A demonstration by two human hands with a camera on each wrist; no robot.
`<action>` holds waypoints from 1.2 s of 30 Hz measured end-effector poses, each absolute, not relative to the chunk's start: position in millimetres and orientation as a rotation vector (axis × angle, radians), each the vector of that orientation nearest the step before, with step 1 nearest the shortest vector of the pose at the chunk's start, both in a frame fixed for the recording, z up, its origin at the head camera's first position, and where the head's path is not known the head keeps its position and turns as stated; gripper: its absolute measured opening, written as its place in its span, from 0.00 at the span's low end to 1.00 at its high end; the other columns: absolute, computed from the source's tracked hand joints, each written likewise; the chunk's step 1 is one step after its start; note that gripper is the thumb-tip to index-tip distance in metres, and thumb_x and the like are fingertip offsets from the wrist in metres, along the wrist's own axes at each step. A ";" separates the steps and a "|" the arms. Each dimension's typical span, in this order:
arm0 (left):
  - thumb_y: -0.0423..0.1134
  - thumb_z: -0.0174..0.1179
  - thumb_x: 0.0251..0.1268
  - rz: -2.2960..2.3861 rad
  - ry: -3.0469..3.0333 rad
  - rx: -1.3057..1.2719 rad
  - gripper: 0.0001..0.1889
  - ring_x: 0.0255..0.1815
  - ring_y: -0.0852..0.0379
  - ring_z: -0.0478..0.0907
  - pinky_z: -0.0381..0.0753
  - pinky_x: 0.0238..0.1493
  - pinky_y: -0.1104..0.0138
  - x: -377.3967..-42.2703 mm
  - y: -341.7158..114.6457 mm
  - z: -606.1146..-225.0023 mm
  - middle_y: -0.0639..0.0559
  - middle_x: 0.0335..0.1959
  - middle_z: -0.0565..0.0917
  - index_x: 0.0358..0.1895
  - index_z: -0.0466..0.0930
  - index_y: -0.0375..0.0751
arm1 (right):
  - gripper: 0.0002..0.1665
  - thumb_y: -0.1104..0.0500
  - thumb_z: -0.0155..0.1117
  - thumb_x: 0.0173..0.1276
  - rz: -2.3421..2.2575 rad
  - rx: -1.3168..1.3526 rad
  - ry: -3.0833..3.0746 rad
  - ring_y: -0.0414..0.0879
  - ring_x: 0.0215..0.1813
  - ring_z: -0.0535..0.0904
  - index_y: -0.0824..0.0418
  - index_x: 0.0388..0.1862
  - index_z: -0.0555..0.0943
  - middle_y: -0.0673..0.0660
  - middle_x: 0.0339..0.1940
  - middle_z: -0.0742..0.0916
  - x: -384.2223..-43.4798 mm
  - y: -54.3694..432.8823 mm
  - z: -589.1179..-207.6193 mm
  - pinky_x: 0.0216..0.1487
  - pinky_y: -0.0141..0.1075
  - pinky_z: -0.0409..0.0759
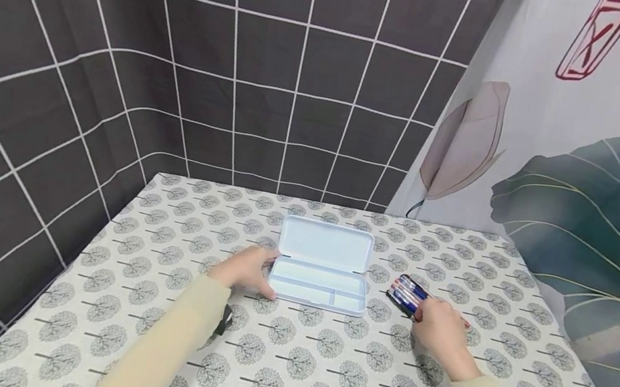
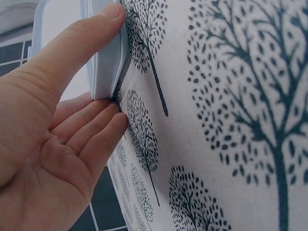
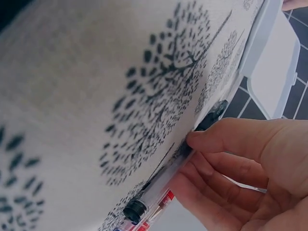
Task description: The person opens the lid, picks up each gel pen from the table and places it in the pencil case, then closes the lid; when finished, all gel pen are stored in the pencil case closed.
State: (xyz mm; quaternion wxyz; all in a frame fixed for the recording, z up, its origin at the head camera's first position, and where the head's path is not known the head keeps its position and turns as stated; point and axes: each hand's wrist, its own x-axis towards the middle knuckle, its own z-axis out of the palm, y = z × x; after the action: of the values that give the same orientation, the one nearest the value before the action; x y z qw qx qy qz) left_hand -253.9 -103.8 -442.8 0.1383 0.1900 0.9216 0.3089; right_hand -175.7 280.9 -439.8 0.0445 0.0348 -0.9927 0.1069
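A pale blue pencil case [image 1: 321,275] lies with its lid [image 1: 326,243] raised at the back, showing bare compartments. My left hand [image 1: 245,269] grips its left end: the thumb lies along the front wall, and the other fingers reach round the end, as the left wrist view shows. To the right of the case, my right hand [image 1: 440,329] holds a bundle of several pens [image 1: 407,295] with blue, red and black parts, low over the cloth. In the right wrist view, the thumb presses on a black-capped clear pen [image 3: 161,180], with the fingers along its other side.
A white cloth [image 1: 270,370] printed with grey trees covers the table. Behind it hangs a dark curtain with white grid lines [image 1: 263,105]. A white hanging with painted leaves [image 1: 601,199] is at the right.
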 end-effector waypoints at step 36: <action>0.42 0.82 0.30 0.891 2.661 0.552 0.51 0.69 0.44 0.70 0.65 0.73 0.50 -253.3 -102.6 -441.3 0.43 0.67 0.75 0.68 0.69 0.38 | 0.09 0.65 0.69 0.51 0.381 0.184 -2.982 0.48 0.26 0.80 0.64 0.33 0.86 0.57 0.28 0.88 -190.6 253.8 -414.3 0.34 0.48 0.81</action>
State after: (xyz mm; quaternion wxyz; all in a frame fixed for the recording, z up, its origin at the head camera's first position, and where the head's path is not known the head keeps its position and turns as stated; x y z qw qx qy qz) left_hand -253.3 -102.6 -441.3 0.1403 0.1912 0.9213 0.3083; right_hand -190.6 253.8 -414.3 0.0648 0.0611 -0.9880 0.1263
